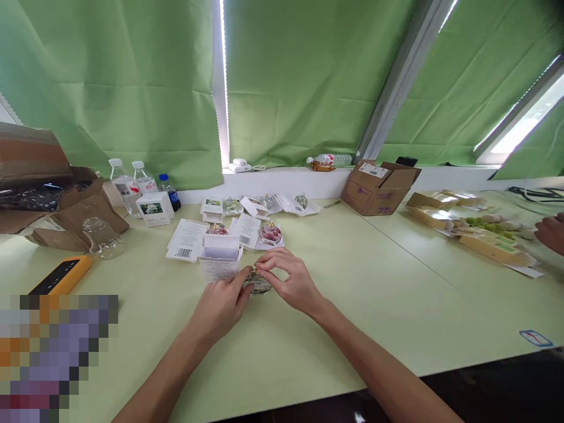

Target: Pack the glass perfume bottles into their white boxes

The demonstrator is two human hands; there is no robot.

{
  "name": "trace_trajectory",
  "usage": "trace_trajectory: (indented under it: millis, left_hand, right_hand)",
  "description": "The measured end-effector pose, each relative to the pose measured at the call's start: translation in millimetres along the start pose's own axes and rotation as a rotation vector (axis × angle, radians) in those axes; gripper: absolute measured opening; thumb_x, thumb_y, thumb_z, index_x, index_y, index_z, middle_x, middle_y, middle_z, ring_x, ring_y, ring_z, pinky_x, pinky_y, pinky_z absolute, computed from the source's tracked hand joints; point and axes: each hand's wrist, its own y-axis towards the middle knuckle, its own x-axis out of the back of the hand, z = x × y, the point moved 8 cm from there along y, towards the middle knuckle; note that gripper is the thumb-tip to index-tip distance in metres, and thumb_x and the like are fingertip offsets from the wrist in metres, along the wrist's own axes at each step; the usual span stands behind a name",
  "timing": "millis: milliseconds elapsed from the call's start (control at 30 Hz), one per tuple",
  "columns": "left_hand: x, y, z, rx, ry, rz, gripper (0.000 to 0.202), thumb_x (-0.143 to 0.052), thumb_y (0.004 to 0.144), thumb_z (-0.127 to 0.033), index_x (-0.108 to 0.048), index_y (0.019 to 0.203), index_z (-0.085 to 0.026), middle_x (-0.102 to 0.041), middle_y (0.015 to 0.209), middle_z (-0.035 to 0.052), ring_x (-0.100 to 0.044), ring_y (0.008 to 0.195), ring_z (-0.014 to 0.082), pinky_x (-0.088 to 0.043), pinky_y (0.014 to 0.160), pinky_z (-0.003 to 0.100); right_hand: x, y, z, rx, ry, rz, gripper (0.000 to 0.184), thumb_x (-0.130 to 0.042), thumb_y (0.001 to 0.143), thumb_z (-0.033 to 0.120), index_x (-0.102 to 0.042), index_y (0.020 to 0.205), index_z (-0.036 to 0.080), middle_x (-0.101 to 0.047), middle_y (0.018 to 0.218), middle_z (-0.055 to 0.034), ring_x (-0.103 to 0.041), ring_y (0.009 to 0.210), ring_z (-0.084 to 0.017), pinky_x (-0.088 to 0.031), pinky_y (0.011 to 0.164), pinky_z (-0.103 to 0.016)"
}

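Note:
A small round clear glass bottle with dark contents and a gold-coloured top stands on the table in front of me. My left hand grips its left side between thumb and forefinger. The fingertips of my right hand pinch the gold top, partly covering it. Just behind my left hand is an open white carton with its flap up. Beyond it, a bottle with pink-red contents rests on white packaging, and a similar reddish bottle is half hidden by the carton.
Behind are several more bottles on white packaging and a closed white box. Drink bottles, a glass jar and a yellow-black power strip lie left. A cardboard box stands back right; another person's hand is far right.

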Motion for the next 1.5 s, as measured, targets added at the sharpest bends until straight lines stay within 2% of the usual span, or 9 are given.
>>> trace_trajectory:
  millis: [233,333,433,733,933,1067,1200,1333,1500]
  left_hand:
    - [-0.6,0.3,-1.0,-0.018,0.004,-0.002,0.04,-0.036,0.096,-0.033,-0.042,0.133,-0.021,-0.07,0.081,0.0025,-0.058,0.055,0.0141,-0.033,0.05,0.023]
    - [-0.5,1.0,-1.3,-0.022,-0.005,-0.003,0.04,-0.036,0.096,-0.033,-0.043,0.133,-0.021,-0.069,0.081,0.0029,-0.057,0.055,0.0137,-0.033,0.05,0.022]
    - [-0.6,0.4,-1.0,-0.024,-0.004,-0.003,0.04,-0.036,0.096,-0.034,-0.042,0.133,-0.021,-0.069,0.081,0.0026,-0.057,0.054,0.0136,-0.033,0.05,0.022]
    - [-0.8,0.3,-0.8,-0.021,0.0,0.0,0.04,-0.035,0.096,-0.034,-0.043,0.133,-0.021,-0.069,0.08,0.0021,-0.056,0.054,0.0138,-0.032,0.05,0.023]
    - [0.7,-0.3,-1.0,-0.02,-0.001,-0.007,0.04,-0.035,0.096,-0.034,-0.043,0.133,-0.021,-0.069,0.08,0.0023,-0.057,0.054,0.0142,-0.033,0.05,0.023]
    - [0.3,-0.8,-0.8,-0.021,0.006,-0.007,0.04,-0.034,0.096,-0.035,-0.043,0.133,-0.021,-0.069,0.081,0.0029,-0.058,0.055,0.0143,-0.033,0.05,0.023]
    - [1.4,-0.9,-1.8,-0.022,0.007,-0.009,0.04,-0.034,0.096,-0.034,-0.044,0.133,-0.022,-0.069,0.081,0.0033,-0.058,0.054,0.0139,-0.034,0.05,0.022]
    - [2.3,-0.9,-2.8,-0.026,0.006,-0.007,0.039,-0.035,0.096,-0.034,-0.045,0.131,-0.021,-0.07,0.081,0.0034,-0.058,0.055,0.0141,-0.035,0.05,0.023]
    - [2.6,-0.9,-2.6,-0.023,0.002,-0.01,0.039,-0.035,0.096,-0.034,-0.045,0.131,-0.022,-0.07,0.081,0.0035,-0.059,0.055,0.0145,-0.035,0.05,0.023]
  right_hand:
    - [-1.0,0.0,-0.7,0.008,-0.051,-0.001,0.009,-0.066,0.081,0.017,-0.059,0.076,0.021,-0.065,0.085,-0.0039,-0.059,0.084,-0.019,-0.047,0.08,-0.038]
    - [0.7,0.1,4.7,0.051,-0.05,0.002,0.008,-0.062,0.083,0.013,-0.061,0.08,0.021,-0.065,0.093,-0.0056,-0.059,0.092,-0.02,-0.045,0.087,-0.04]
    - [1.2,0.4,7.1,0.069,-0.013,0.019,0.012,-0.059,0.085,0.011,-0.064,0.085,0.021,-0.067,0.092,-0.0057,-0.06,0.092,-0.019,-0.047,0.085,-0.038]
    - [0.9,0.8,-3.9,-0.019,-0.022,-0.004,0.004,-0.068,0.081,0.018,-0.065,0.082,0.022,-0.065,0.083,-0.0043,-0.06,0.085,-0.02,-0.048,0.08,-0.038]
    - [2.4,1.5,7.9,0.061,-0.025,0.017,0.012,-0.06,0.085,0.012,-0.066,0.087,0.022,-0.067,0.091,-0.0057,-0.06,0.091,-0.019,-0.047,0.088,-0.04]
    - [3.5,2.2,4.2,0.048,-0.027,-0.007,0.007,-0.063,0.084,0.016,-0.067,0.086,0.022,-0.067,0.083,-0.0049,-0.061,0.086,-0.02,-0.049,0.081,-0.039]
    - [4.3,2.1,1.9,0.033,-0.054,-0.025,0.003,-0.066,0.081,0.019,-0.066,0.08,0.022,-0.065,0.084,-0.0052,-0.06,0.084,-0.02,-0.049,0.079,-0.04]
    - [3.4,2.7,8.2,0.064,-0.026,0.006,0.009,-0.061,0.084,0.014,-0.066,0.083,0.021,-0.067,0.09,-0.0058,-0.061,0.091,-0.02,-0.047,0.088,-0.041]
    - [2.6,2.7,3.0,0.027,0.0,0.0,0.007,-0.063,0.084,0.017,-0.067,0.083,0.022,-0.068,0.084,-0.0052,-0.062,0.085,-0.02,-0.05,0.079,-0.039]
